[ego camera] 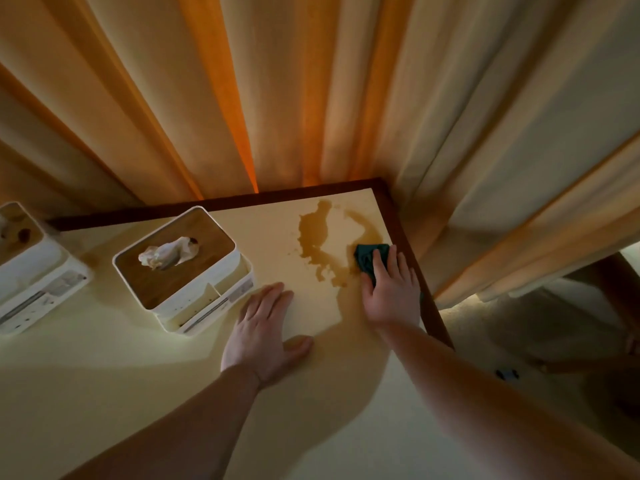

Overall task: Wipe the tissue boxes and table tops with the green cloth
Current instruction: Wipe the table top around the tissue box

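Observation:
The green cloth (367,257) lies bunched near the table's right edge, and my right hand (391,289) presses flat on it with straight fingers. A brown wet patch (317,233) spreads over the cream table top (104,375) just left of the cloth. My left hand (266,332) rests flat on the table, fingers spread, holding nothing. A white tissue box with a wooden lid (181,266) stands left of my left hand, a tissue poking from its slot. A second tissue box (31,268) is cut off by the frame's left edge.
Tall cream and orange curtains (277,98) hang close behind the table and round its right corner. A dark wooden rim (412,244) frames the table top. Floor (519,341) shows below on the right.

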`<control>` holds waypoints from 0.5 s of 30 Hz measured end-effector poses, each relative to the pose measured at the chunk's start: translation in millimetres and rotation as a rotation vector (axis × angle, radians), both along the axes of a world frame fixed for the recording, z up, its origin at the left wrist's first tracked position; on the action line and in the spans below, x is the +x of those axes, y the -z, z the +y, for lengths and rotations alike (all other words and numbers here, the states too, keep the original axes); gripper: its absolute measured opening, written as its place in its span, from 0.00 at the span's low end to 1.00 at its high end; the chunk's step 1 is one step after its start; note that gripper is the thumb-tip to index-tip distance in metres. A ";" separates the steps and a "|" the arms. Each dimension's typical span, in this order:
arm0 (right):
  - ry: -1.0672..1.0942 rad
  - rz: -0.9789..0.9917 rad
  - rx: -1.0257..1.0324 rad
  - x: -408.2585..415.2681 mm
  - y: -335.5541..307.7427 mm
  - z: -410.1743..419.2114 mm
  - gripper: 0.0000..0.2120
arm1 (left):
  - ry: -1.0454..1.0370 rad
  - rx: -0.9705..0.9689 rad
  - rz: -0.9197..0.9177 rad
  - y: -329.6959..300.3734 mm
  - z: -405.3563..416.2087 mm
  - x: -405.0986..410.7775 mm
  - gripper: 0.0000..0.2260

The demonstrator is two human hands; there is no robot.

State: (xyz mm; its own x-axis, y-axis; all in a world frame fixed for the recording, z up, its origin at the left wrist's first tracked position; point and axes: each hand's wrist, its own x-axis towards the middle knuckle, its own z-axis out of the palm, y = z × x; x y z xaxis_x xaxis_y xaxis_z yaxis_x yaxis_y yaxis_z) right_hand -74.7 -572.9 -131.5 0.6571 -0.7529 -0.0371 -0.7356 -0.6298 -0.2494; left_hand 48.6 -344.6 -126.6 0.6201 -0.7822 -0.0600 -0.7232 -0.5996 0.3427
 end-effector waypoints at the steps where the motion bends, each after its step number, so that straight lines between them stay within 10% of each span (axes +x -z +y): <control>1: -0.026 0.011 0.005 12.6 -1.0 -7.1 0.29 | -0.007 -0.007 0.015 -0.4 -0.1 0.8 0.42; 15: -0.255 0.071 0.046 -5.8 -3.2 50.6 0.27 | -0.032 -0.042 0.083 -0.7 1.6 0.5 0.45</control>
State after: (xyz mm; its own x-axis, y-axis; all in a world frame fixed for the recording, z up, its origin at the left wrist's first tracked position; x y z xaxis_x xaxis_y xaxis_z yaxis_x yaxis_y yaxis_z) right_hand -80.5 -522.3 -128.3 0.8198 -0.5600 -0.1201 -0.5715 -0.7860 -0.2358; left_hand 49.1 -343.0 -125.9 0.6394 -0.7647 -0.0797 -0.6716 -0.6059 0.4264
